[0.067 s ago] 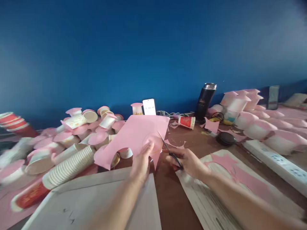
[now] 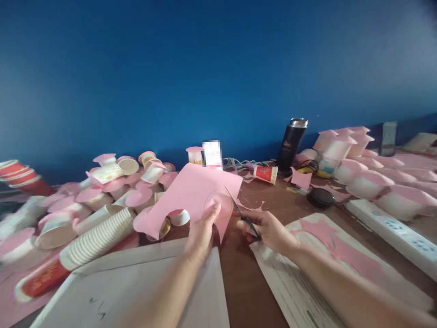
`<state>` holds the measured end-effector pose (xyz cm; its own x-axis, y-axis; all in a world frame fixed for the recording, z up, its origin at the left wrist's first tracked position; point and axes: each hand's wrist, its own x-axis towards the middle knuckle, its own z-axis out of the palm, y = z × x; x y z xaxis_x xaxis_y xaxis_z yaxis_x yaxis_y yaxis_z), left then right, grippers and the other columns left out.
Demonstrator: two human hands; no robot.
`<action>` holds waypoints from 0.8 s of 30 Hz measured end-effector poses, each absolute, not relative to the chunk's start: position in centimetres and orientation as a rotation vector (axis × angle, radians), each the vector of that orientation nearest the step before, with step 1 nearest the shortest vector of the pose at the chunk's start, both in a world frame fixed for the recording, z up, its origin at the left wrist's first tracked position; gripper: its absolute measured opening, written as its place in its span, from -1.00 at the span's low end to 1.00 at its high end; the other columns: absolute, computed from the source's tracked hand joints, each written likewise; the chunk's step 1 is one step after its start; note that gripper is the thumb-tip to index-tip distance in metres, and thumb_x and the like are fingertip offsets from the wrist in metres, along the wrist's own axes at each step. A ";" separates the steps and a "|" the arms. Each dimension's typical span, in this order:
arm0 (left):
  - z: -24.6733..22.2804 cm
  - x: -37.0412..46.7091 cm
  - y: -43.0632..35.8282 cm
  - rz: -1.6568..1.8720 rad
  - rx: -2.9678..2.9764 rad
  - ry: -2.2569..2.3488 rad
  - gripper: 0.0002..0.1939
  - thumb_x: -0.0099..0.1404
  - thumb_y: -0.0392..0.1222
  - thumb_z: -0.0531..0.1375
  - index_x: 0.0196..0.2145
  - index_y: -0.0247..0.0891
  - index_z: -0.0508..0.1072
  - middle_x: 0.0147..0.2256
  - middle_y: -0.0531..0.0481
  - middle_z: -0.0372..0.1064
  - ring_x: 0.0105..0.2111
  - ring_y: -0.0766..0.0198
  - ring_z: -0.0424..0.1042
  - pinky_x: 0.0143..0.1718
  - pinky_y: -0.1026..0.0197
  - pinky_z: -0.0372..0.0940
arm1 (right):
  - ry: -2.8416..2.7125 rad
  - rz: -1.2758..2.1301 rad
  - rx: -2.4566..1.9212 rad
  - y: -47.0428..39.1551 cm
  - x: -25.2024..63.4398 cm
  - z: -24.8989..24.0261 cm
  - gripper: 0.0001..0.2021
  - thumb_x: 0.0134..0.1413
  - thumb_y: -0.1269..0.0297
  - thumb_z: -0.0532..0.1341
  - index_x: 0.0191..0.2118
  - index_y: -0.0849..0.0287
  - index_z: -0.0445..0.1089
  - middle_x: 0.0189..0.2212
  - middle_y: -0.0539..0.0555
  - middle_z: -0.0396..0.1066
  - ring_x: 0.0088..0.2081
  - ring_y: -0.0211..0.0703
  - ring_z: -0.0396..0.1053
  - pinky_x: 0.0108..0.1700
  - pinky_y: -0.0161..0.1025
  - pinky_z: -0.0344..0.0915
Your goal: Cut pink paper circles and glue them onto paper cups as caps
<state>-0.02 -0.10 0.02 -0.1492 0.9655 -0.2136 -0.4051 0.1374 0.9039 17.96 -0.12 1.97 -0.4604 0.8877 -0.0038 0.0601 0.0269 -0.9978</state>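
The pink sheet (image 2: pixel 194 187) turns a tiny bit by the scissors (image 2: pixel 251 225).
In the head view, the sheet's right corner dips lower than a moment ago, and the scissors hardly move. It looks like the left hand (image 2: pixel 201 232) is turning the paper for the blades, with the cutting only partway done. The sheet is to the left of the red cup (image 2: pixel 264 173) and nearer the person. The left hand's grip pinches it, thumb on top, touching a faint ring. The right hand (image 2: pixel 269 230), in front of the red cup, grips the scissors' handles, blades by the sheet's right edge. I cannot tell how wide the blades are.
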 end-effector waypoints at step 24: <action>1.8 0.4 -0.5 1.317 0.564 0.913 -0.57 0.00 -0.17 0.41 -0.17 -0.40 0.53 -0.13 -0.22 0.51 -0.01 -0.06 0.42 0.06 -0.02 0.28 | -1.612 1.515 -1.055 -0.1 18.7 3.0 -0.63 -0.01 -0.01 0.29 -0.39 0.28 0.42 -0.64 -0.09 0.16 -0.59 -0.37 0.12 -0.52 -0.34 0.04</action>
<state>0.41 -0.46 1.76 -0.0029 0.9701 -0.2429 -0.5678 0.1983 0.7989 18.67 -0.12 3.00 -0.4429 0.8951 -0.0520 0.1077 -0.0045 -0.9942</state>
